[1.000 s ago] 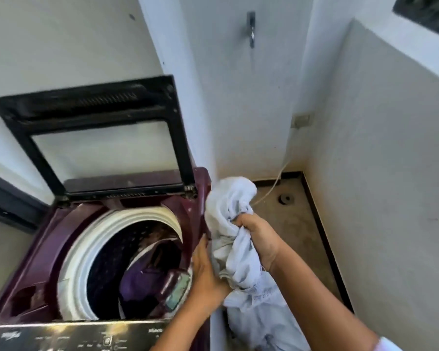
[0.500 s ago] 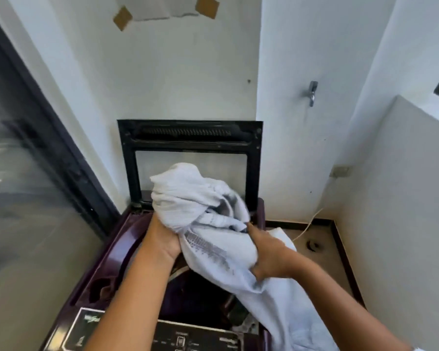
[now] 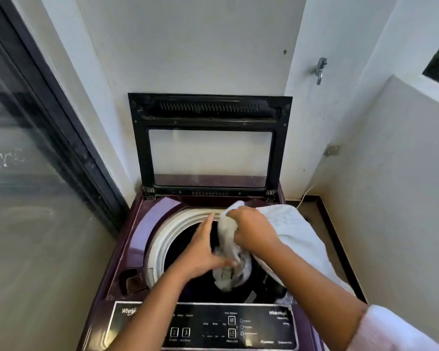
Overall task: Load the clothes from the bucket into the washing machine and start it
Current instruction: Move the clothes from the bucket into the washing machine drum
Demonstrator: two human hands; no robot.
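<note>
A purple top-loading washing machine (image 3: 137, 239) stands below me with its black-framed lid (image 3: 209, 110) raised against the wall. A pale grey-white garment (image 3: 292, 229) drapes over the machine's right rim and hangs into the dark drum (image 3: 185, 239). My right hand (image 3: 251, 229) is clenched around a bunched part of it above the drum opening. My left hand (image 3: 203, 249) presses the lower end of the cloth with its fingertips inside the drum mouth. The bucket is out of view.
A black control panel (image 3: 208, 325) runs along the machine's front edge. A dark-framed glass door (image 3: 36, 148) stands at the left. A low white wall (image 3: 403, 198) closes the right side, with a strip of floor (image 3: 322, 231) between. A tap (image 3: 319, 69) sticks out of the back wall.
Both hands carried the garment from the right of the machine over the top and lowered it into the drum opening. The view has swung left and centred on the machine.
</note>
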